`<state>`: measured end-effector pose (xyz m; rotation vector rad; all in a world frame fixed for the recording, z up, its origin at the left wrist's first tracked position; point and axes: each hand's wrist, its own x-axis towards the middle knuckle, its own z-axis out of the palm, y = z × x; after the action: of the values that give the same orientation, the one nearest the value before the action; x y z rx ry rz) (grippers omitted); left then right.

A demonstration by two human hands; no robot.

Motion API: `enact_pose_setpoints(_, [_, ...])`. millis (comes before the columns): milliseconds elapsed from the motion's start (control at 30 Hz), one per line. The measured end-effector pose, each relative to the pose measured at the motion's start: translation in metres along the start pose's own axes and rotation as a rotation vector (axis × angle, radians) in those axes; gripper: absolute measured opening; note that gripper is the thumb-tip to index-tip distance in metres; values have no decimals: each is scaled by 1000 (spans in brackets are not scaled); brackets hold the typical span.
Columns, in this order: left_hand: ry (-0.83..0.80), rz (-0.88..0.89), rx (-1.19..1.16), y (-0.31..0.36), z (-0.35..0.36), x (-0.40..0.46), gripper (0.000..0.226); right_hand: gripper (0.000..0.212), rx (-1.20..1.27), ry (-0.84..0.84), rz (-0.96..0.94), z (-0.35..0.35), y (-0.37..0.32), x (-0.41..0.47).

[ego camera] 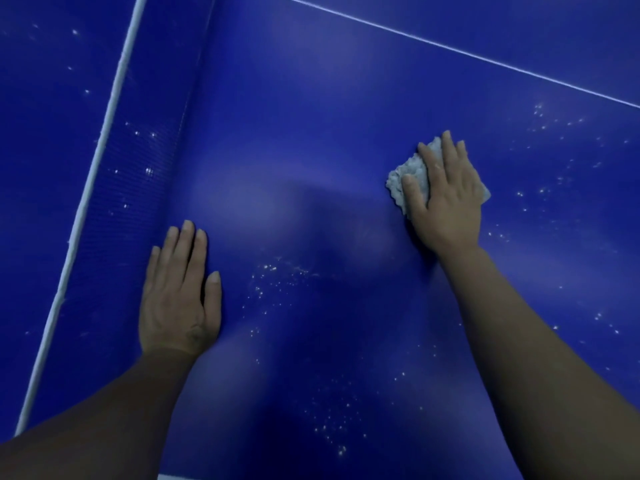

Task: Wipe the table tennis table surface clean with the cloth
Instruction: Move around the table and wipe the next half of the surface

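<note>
Pressing cloth (412, 178) flat on table (311, 116), right hand (446, 199).

You have nothing to read here: no words, brand marks, labels or numbers show anywhere on the blue counter (311, 116), on its net (138, 168), or on the cloth (412, 178). The only markings are plain white lines (450, 48), which carry no lettering.

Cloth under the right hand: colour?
Pale grey cloth, under the right hand, head view.

1 cloth (412, 180), 2 hands, 1 net (145, 161)
</note>
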<state>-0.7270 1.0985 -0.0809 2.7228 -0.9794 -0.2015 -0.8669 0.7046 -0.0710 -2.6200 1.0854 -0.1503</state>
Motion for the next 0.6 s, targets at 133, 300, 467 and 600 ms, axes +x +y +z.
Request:
enact_pose_setpoints(133, [3, 6, -3, -1, 0, 0, 62, 61, -11, 29, -21, 4, -9, -33])
enact_pose_setpoints(300, [2, 0, -4, 0, -1, 1, 62, 72, -51, -67, -112, 8, -34, -120])
enact_pose_setpoints(467, [14, 3, -4, 0, -1, 0, 61, 66, -82, 42, -56, 15, -15, -75])
enact_pose_setpoints(600, [14, 3, -3, 0, -1, 0, 61, 67, -82, 54, 94, 17, -14, -26])
